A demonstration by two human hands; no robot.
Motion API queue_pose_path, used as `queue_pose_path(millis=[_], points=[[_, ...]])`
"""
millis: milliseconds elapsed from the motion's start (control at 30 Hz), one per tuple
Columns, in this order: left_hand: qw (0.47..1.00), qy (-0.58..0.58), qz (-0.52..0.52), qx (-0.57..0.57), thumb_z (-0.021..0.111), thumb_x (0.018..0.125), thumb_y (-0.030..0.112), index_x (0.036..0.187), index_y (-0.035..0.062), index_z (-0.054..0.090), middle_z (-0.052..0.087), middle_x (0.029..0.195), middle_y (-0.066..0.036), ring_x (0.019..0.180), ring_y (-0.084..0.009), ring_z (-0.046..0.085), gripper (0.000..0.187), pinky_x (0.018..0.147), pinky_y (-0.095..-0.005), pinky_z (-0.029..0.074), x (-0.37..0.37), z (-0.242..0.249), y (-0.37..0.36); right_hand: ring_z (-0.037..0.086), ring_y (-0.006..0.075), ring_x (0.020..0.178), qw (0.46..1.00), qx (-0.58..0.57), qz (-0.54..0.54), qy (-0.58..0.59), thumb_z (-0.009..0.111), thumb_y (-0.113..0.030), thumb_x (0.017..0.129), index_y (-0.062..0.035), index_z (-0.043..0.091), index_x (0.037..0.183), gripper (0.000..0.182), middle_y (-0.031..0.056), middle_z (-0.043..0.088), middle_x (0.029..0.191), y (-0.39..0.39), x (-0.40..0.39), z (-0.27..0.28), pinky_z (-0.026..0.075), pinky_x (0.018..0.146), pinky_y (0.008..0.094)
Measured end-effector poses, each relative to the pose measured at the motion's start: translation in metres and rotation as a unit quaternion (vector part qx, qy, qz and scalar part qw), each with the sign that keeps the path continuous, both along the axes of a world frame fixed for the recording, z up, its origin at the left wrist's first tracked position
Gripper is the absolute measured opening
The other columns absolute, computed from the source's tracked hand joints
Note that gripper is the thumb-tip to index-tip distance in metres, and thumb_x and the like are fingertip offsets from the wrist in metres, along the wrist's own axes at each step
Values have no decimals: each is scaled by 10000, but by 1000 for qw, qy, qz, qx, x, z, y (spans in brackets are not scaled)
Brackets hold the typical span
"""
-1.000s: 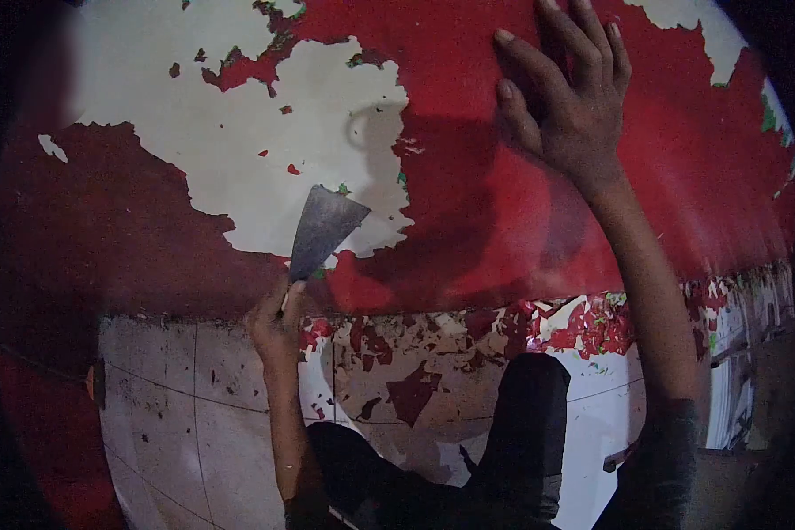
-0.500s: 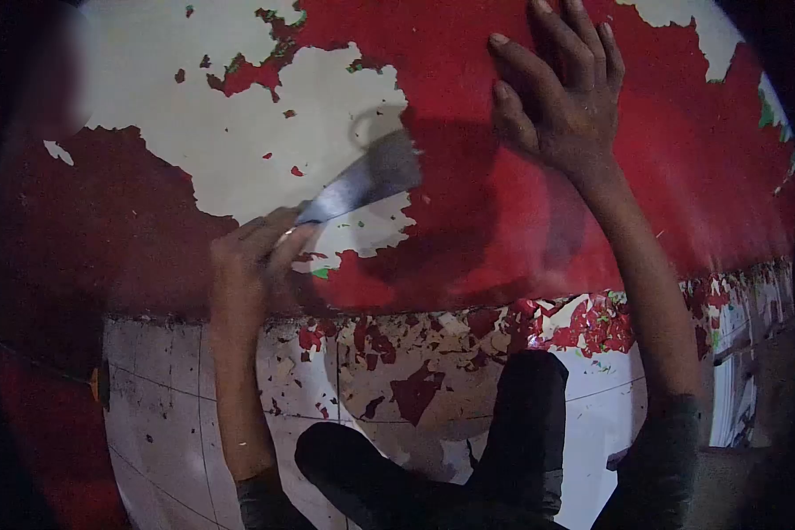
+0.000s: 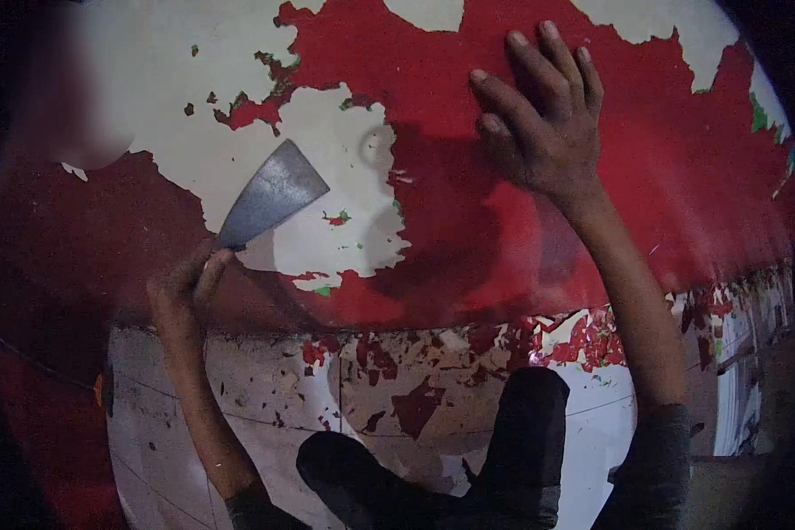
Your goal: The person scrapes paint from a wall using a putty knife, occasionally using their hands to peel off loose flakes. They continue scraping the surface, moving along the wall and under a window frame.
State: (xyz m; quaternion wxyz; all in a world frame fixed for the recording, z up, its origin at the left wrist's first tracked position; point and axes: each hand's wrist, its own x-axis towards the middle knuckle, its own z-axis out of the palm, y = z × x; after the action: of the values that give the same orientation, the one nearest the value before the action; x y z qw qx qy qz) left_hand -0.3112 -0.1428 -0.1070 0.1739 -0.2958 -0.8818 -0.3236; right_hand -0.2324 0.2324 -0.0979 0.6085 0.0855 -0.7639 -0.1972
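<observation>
My left hand (image 3: 185, 281) is closed round the handle of a paint scraper (image 3: 276, 194); the handle itself is mostly hidden by the fingers. The scraper's wide metal blade points up and to the right, over a pale patch where paint is gone. To the right, my right hand (image 3: 546, 124) lies against the red painted wall (image 3: 442, 203), fingers spread and holding nothing. Ragged edges of red paint with bits of green border the pale bare area (image 3: 331, 243).
Paint flakes (image 3: 583, 340) in red and cream lie heaped along the foot of the wall. A larger red flake (image 3: 417, 408) rests on the tiled floor (image 3: 163, 375). My dark-clad knees (image 3: 532, 424) are close below the wall. A blurred shape covers the upper left.
The scraper has moved left and back from the red paint edge, its blade now tilted more upward. My right hand has shifted slightly left in view, while the view itself has moved a little.
</observation>
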Motion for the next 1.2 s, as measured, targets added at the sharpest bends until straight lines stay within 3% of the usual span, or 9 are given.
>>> queue_pose_path(millis=[233, 367, 433, 533, 667, 767, 867, 1067, 1200], points=[[995, 47, -31, -82, 649, 820, 141, 997, -1, 681, 687, 949, -155, 810, -177, 664, 228, 697, -309, 509, 23, 7, 51, 310, 271, 1334, 1000, -6, 15, -10, 421, -427, 935, -241, 625, 1121, 333, 67, 428, 1354, -4, 3, 2, 163, 1112, 460], [996, 1, 7, 85, 645, 829, 155, 1015, 37, 684, 669, 866, -174, 752, -238, 655, 224, 674, -316, 498, -5, 3, -4, 314, 275, 1334, 1000, -8, 15, -11, 367, -438, 950, -238, 624, 1125, 370, 78, 434, 1349, -3, 2, 1, 159, 1114, 462], [996, 16, -11, 90, 643, 833, 157, 1024, 44, 681, 672, 864, -165, 751, -246, 654, 225, 679, -317, 501, -2, -2, 14, 322, 274, 1329, 999, -24, 38, -27, 453, -404, 915, -261, 625, 1126, 308, 60, 425, 1368, -2, 4, 0, 151, 1118, 460], [990, 97, -33, -98, 653, 827, 147, 1022, 8, 674, 696, 924, -120, 783, -181, 661, 240, 703, -304, 514, 19, 9, 58, 331, 281, 1326, 996, -26, 75, -34, 512, -388, 884, -266, 622, 1135, 300, 57, 422, 1376, 1, 6, 3, 147, 1120, 462], [995, 16, 44, 84, 662, 825, 221, 1032, 20, 673, 681, 871, -162, 741, -205, 650, 289, 676, -324, 501, 6, 25, 3, 337, 292, 1324, 992, -44, 110, -54, 546, -400, 850, -248, 608, 1160, 351, 68, 419, 1379, 0, 11, 6, 148, 1119, 470], [996, 30, 15, 77, 651, 839, 218, 1026, 17, 677, 689, 861, -153, 710, -189, 650, 275, 662, -329, 510, 0, 16, 18, 333, 293, 1327, 993, -39, 99, -50, 567, -422, 823, -250, 592, 1180, 397, 72, 421, 1377, 2, 9, 4, 150, 1118, 478], [995, 58, -58, -61, 638, 847, 177, 1012, -16, 674, 701, 912, -123, 745, -138, 647, 256, 687, -315, 522, 21, 18, 67, 333, 289, 1326, 994, -32, 90, -49, 590, -420, 805, -259, 586, 1176, 404, 67, 423, 1373, 3, 9, 4, 160, 1116, 482], [997, -22, -30, 69, 635, 840, 178, 1007, 49, 689, 687, 904, -151, 783, -213, 664, 218, 711, -312, 511, 6, 29, -3, 325, 282, 1330, 995, -34, 88, -41, 613, -420, 793, -259, 584, 1167, 409, 56, 412, 1382, 2, 7, 3, 172, 1112, 478], [992, 107, -51, -48, 645, 830, 186, 1004, 91, 697, 685, 886, -145, 770, -245, 670, 205, 689, -308, 515, 6, 10, 36, 326, 278, 1330, 995, -30, 81, -39, 608, -423, 807, -260, 578, 1165, 395, 49, 415, 1380, 3, 7, 3, 176, 1112, 477]])
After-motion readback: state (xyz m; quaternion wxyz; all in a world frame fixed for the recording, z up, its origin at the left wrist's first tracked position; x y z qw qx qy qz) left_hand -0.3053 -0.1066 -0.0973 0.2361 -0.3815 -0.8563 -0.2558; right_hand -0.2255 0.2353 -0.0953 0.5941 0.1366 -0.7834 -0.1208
